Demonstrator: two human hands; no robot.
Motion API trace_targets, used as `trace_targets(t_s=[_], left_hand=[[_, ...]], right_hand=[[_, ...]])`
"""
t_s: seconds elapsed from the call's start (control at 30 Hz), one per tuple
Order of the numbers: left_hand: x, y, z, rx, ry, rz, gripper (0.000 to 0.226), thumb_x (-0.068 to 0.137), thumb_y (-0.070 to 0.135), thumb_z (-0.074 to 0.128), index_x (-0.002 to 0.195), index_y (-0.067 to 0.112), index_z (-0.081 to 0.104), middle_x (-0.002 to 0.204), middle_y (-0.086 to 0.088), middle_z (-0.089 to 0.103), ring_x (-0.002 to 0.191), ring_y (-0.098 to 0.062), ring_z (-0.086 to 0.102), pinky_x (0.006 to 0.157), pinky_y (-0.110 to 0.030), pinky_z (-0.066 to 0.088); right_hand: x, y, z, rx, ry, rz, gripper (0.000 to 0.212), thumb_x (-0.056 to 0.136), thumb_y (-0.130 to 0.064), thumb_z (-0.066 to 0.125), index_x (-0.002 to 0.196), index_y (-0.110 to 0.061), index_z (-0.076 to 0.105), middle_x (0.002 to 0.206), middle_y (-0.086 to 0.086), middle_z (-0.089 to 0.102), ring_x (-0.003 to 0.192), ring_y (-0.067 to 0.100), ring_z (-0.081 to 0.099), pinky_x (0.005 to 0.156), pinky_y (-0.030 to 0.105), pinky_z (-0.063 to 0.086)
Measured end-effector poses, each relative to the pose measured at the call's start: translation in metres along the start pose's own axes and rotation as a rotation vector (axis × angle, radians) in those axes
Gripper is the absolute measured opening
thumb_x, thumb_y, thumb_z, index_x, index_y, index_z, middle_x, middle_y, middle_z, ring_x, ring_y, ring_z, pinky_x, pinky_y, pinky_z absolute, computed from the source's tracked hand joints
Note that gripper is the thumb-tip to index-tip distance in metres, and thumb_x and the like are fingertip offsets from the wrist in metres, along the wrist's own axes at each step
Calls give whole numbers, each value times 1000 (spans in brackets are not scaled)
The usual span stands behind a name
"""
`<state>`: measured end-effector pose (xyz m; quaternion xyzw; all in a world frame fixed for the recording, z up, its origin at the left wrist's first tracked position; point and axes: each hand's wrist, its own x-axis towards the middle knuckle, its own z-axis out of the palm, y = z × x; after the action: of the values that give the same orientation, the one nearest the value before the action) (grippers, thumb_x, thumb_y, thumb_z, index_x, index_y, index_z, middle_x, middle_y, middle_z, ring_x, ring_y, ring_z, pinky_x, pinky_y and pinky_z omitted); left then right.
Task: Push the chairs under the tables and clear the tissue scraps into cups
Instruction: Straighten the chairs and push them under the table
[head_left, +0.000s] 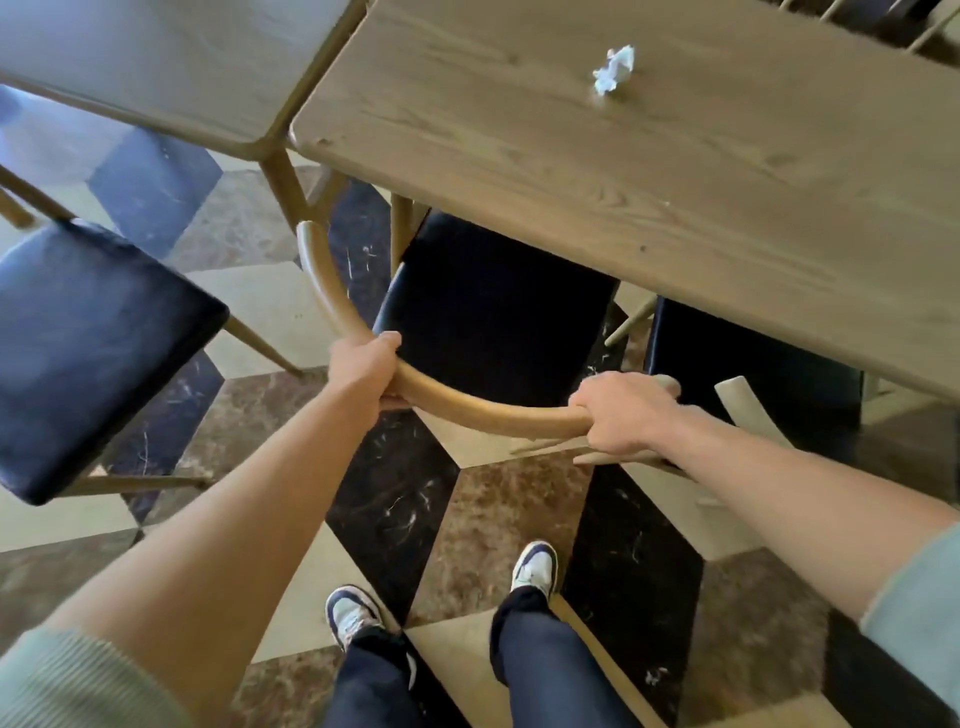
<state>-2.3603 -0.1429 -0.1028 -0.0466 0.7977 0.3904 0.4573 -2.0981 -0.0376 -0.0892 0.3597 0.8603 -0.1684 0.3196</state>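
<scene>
A wooden chair with a curved backrest rail (467, 410) and a black seat (488, 312) stands at the near edge of a wooden table (597, 171), its seat partly under the tabletop. My left hand (363, 369) grips the rail on its left side. My right hand (623, 410) grips the rail near its right end. A crumpled white tissue scrap (614, 68) lies on the table towards its far side. No cup is in view.
A second black-seated chair (88, 353) stands out on the floor at left, beside another wooden table (156, 67). A third chair (753, 374) sits under the table at right. The floor is patterned tile. My feet (441, 592) stand just behind the chair.
</scene>
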Motion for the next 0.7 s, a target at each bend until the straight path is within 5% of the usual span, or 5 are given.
trace_targets(t_s=[0.1,0.27,0.4,0.47,0.7], left_hand=[[-4,8,33,-14,-17,-26,42,98,31,62,132,10,48,107,-14,63,90,-35,68,66,-55,64],[9,27,39,-35,-12,-40,47,97,41,63,130,10,51,115,-15,65,98,-37,69,70,-60,62],[5,31,26,173,-97,-23,57,97,60,50,126,11,56,109,-13,70,96,-33,71,78,-55,61],[0,30,11,210,-138,-23,62,98,65,40,123,10,57,106,-13,70,94,-33,70,80,-53,59],[6,34,-116,188,-116,37,55,103,53,41,131,6,54,113,-17,68,96,-35,69,96,-54,54]], right_hand=[[6,38,-18,-52,94,55,10,75,-21,61,81,-28,63,83,-5,62,84,25,59,75,37,41],[16,44,-26,-78,88,29,15,80,-22,60,93,-28,64,89,-4,59,89,23,53,69,33,27],[20,43,-30,141,-28,-23,50,81,-15,61,127,-34,59,114,-3,60,119,26,54,106,46,40],[18,26,-44,372,-31,-75,63,82,-8,62,140,-30,52,133,-3,57,127,19,51,108,43,45],[45,-129,-123,554,271,-279,17,97,-28,63,112,-21,67,101,-6,68,96,10,64,85,29,55]])
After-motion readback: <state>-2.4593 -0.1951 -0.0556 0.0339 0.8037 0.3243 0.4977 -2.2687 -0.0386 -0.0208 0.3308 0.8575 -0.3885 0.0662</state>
